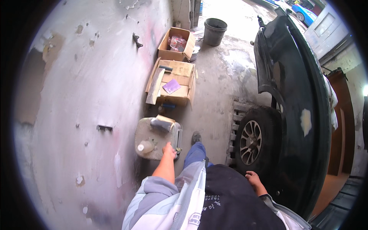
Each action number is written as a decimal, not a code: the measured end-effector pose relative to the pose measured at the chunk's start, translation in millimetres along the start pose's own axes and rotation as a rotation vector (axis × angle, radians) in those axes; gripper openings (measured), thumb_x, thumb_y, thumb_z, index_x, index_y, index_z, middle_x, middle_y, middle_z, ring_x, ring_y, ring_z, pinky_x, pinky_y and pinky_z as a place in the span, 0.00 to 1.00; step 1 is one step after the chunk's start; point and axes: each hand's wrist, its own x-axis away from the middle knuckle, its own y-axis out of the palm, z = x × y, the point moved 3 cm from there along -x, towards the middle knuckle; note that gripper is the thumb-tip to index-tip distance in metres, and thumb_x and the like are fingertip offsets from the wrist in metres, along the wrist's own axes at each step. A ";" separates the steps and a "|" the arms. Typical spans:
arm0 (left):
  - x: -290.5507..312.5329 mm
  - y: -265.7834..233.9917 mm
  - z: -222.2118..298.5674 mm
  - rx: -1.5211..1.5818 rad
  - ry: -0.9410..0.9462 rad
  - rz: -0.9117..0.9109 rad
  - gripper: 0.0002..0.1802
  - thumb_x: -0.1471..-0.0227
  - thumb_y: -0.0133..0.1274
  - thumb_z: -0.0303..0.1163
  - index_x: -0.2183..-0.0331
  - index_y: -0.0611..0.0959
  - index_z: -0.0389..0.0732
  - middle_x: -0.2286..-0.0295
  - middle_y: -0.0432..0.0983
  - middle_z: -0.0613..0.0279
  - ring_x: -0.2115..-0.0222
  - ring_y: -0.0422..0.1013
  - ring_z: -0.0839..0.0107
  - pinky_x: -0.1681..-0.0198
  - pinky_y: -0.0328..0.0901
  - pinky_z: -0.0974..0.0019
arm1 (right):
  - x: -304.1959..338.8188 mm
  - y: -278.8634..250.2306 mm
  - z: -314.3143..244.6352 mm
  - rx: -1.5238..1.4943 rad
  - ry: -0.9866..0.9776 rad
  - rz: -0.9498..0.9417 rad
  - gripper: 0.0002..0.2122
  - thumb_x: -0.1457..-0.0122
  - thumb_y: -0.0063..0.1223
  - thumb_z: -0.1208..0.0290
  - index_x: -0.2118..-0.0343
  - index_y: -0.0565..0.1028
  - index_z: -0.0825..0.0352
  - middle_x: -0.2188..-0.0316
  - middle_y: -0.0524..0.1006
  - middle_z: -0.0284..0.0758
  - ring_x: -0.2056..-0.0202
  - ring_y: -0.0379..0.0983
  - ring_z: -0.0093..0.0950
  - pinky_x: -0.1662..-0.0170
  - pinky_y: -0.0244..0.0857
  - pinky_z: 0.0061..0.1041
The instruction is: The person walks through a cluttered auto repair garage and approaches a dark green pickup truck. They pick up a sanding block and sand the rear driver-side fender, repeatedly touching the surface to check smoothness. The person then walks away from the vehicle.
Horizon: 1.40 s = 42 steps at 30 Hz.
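My left hand (169, 151) reaches down to the right edge of a worn, dusty low stand (147, 132). Its fingers are curled in; whatever they hold is hidden beneath the hand. On the stand's top, a translucent bottle with a pale cap (145, 146) is beside that hand, and a dark block (161, 125) rests farther off. My right hand (253, 179) hangs by my side, nearest the black tyre (249, 165), with fingers loosely curled and nothing visible in them.
Past the stand, a cardboard box (184, 69) carries a purple pad (171, 86) and a long pale board (155, 86). Farther along are an open carton (168, 48) and a dark bucket (215, 32). A black car-body panel (295, 76) lines my right; a scuffed wall (96, 76) bounds my left.
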 end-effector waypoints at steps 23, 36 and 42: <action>4.6 128.9 67.2 -1.068 0.668 -0.073 0.12 0.50 0.57 0.37 0.69 0.84 0.37 0.74 0.80 0.52 0.72 0.77 0.62 0.65 0.70 0.60 | -164.6 -37.1 -254.9 0.362 -0.259 -0.085 0.21 0.48 0.50 0.76 0.48 0.70 0.71 0.69 0.78 0.41 0.70 0.76 0.27 0.65 0.70 0.26; -63.2 242.5 100.0 -1.090 0.550 -0.057 0.15 0.49 0.49 0.33 0.60 0.81 0.40 0.62 0.79 0.47 0.58 0.74 0.53 0.53 0.67 0.57 | -273.1 15.5 -283.1 0.636 -0.481 -0.401 0.24 0.59 0.50 0.81 0.53 0.72 0.69 0.55 0.72 0.48 0.51 0.69 0.43 0.48 0.65 0.35; -277.2 277.0 57.4 -1.122 0.351 -0.072 0.27 0.52 0.51 0.30 0.48 0.73 0.40 0.66 0.77 0.50 0.68 0.73 0.61 0.61 0.68 0.58 | -311.4 98.8 -239.9 0.990 -0.355 -0.328 0.27 0.52 0.51 0.68 0.46 0.65 0.67 0.52 0.70 0.46 0.46 0.63 0.44 0.45 0.59 0.45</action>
